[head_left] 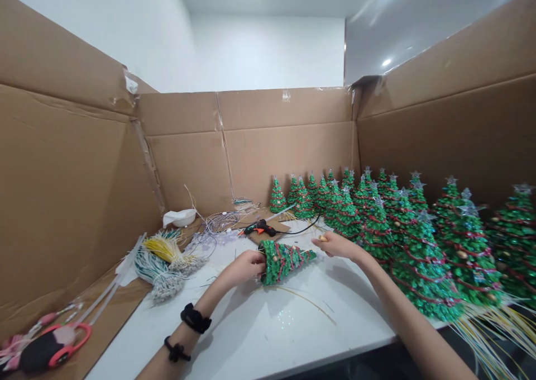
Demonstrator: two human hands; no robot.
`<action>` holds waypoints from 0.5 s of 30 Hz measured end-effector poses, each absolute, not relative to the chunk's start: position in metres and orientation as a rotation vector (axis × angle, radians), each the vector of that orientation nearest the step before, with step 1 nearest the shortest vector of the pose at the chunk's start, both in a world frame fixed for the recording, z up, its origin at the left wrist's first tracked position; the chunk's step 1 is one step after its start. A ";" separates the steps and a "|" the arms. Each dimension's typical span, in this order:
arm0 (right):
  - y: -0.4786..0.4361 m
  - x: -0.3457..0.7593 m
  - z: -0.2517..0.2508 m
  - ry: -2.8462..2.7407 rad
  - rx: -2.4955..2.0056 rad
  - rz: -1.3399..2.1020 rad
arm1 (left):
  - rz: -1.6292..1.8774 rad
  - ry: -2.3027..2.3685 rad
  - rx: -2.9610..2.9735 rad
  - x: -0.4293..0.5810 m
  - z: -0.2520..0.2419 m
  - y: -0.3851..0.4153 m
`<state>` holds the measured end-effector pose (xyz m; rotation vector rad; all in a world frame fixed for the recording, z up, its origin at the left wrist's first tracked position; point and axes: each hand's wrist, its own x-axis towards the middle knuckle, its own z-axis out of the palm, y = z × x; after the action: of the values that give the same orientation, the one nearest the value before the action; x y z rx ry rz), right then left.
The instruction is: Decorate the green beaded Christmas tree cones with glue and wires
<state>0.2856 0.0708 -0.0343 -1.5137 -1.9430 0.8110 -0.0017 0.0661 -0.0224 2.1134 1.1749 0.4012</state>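
Note:
A small green artificial Christmas tree (pixel 285 262), with red garland and gold beads, lies on its side over the white table. Its wide base points left and its tip right. My left hand (pixel 251 265) is closed on the base, with the fingertips hidden at the hollow end. Just right of the tip, my right hand (pixel 337 245) is closed around a small tan-handled tool (pixel 322 238). Most of that tool is hidden in the fingers, so its exact kind is unclear. Loose thin wires (pixel 304 297) lie below the tree.
Many finished-looking trees with clear stars (pixel 377 223) crowd the right side. A black glue gun (pixel 263 227) with a cord rests behind the held tree. Bundled wires (pixel 167 257) and scissors with red handles (pixel 71 346) lie left. Cardboard walls (pixel 288 145) enclose the table.

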 end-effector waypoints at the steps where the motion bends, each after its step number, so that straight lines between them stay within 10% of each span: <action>1: 0.072 0.286 -0.035 -1.967 -1.514 0.768 | 0.410 1.156 2.078 -0.001 -0.022 0.066; 15: 0.077 0.274 -0.041 -2.068 -1.310 0.246 | 0.385 1.313 2.359 0.003 -0.016 0.055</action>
<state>0.2742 0.0774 -0.0405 -1.3101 -2.0685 0.2455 0.0034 0.0552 -0.0162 2.3590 1.3125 0.3845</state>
